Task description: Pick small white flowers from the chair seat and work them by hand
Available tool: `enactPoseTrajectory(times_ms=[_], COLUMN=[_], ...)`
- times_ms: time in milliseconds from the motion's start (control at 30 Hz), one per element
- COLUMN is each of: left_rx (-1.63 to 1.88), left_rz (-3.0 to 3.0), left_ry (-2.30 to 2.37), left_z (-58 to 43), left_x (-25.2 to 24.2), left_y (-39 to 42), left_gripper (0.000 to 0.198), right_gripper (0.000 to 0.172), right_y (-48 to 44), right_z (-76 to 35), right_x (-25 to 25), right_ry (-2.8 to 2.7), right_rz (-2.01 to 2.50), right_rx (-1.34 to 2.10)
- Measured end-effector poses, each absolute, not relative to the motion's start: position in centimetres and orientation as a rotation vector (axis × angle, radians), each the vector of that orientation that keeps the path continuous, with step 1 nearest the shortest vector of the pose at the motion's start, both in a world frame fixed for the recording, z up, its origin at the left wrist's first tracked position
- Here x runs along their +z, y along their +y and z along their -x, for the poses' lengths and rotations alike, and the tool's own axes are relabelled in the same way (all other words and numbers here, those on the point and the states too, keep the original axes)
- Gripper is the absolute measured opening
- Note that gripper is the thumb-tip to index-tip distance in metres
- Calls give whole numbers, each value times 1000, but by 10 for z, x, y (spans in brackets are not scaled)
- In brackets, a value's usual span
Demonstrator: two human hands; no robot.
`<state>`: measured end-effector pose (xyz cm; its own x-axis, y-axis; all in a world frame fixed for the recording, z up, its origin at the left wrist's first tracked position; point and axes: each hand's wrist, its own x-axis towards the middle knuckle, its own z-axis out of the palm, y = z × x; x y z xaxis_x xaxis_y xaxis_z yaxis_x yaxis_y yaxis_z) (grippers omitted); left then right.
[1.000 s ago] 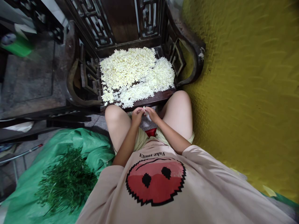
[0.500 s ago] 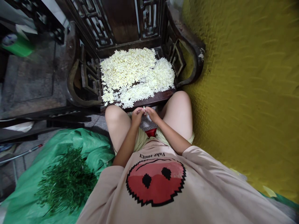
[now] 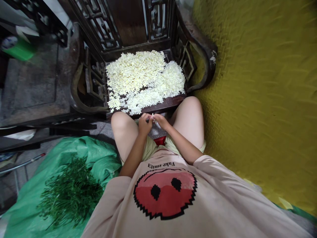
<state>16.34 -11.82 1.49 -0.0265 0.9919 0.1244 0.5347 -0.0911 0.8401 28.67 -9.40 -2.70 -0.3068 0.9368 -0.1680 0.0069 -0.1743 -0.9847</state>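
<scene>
Between my knees, both hands meet fingertip to fingertip around a small white flower. My left hand is closed in a pinch at the flower's left side. From the right, my right hand pinches at the same flower, its fingers pressed together. The flower's lower part is hidden by the fingers. Just beyond my hands, a broad layer of loose cream-white flowers covers much of the seat of a dark wooden chair.
A green sack at my left carries a heap of thin green stems. A dark wooden table with a green container stands farther left. On the right rises a yellow textured sheet. Chair arms flank the flowers.
My left hand has shifted slightly and its fingers have moved a little at the small flower. My right hand stays nearly in place, and the flowers on the seat look the same.
</scene>
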Motion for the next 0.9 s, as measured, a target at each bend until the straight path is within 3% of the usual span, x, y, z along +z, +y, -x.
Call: enactPoseTrajectory(times_ms=[433,900], left_rx=[763,1061], left_rz=[-2054,-1339], left_ry=[1639,1627], left_z=[-159,-166], left_x=[14,6], left_y=[-120,-117], left_gripper=[12,21], right_gripper=[28,36], right_y=[-96,-98], right_z=[-287,-283], right_x=[-22,-21], right_ry=[-1370,-1322], right_rz=[1172,1218], right_rx=[1587,1484])
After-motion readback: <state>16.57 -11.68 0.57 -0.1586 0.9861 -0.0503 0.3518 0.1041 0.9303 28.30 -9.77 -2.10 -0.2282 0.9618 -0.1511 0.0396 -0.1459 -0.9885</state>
